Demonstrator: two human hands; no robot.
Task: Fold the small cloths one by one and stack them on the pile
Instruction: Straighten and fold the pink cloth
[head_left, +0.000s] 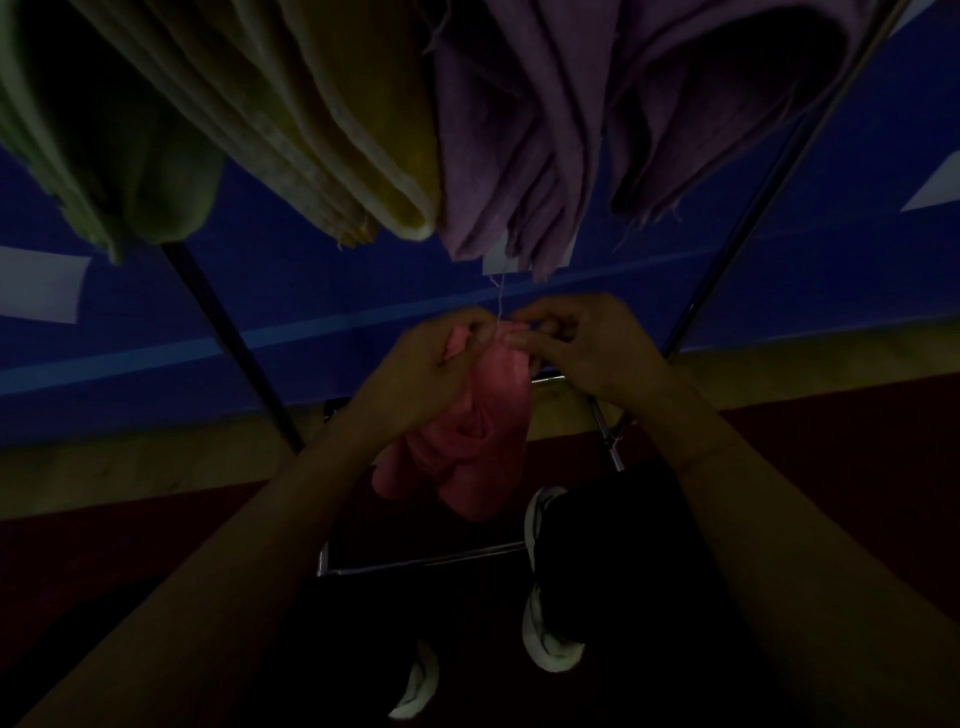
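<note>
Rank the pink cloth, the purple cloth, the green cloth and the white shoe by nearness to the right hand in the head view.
From the right hand:
1. Pink cloth, held in both hands.
2. Purple cloth, hanging above.
3. White shoe, below.
4. Green cloth, far upper left.

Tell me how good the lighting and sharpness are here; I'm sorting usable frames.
Head view: very dim and underexposed; only the pink cloth held by the left hand and right hand reads clearly; wide-angle distortion bends the rack poles; hanging cloths look soft; the floor is nearly black.
</note>
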